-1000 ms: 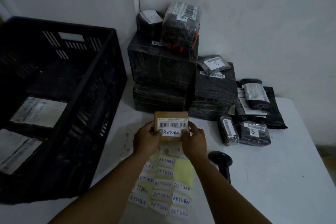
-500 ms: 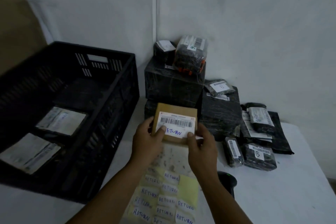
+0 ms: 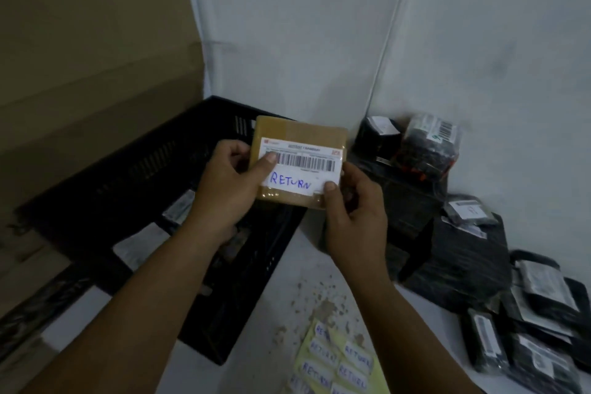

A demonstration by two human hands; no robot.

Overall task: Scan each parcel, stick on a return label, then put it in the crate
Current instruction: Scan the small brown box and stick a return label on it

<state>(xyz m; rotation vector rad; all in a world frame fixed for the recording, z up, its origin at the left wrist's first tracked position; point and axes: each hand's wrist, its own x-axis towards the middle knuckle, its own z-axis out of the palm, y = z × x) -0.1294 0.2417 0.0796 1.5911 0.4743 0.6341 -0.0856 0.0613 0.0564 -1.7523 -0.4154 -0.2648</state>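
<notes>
Brown cardboard parcel (image 3: 299, 163) is up in the air between both hands, roughly over the near right corner of the black crate (image 3: 160, 189), so the step in hand looks like the drop-in. Left hand (image 3: 228, 184) grips the left edge with the thumb lying across the barcode end of the shipping slip; right hand (image 3: 353, 214) pinches the lower right corner, thumb on the end of the white RETURN label (image 3: 292, 181).

Tips for doing this bit well, as I'd judge it:

- Give that RETURN label one last firm rub before letting go. The corner under the right thumb is the part I'd worry about lifting, though I can't tell if it's fully stuck down.
- It sits just below the barcode and doesn't seem to cover the bars, so leave it where it is.
- Lower the parcel in flat, label up, rather than tossing it. There are already parcels lying in the crate bottom, and a small flat box like this should sit nicely on top or in a gap beside them.
- Let go with one hand first so the other can steer.

The label sheet (image 3: 335, 365) is on the worktop (image 3: 383, 323) near the body, and the unprocessed black parcels (image 3: 460, 265) are stacked to the right against the wall, handy for the next grab.
</notes>
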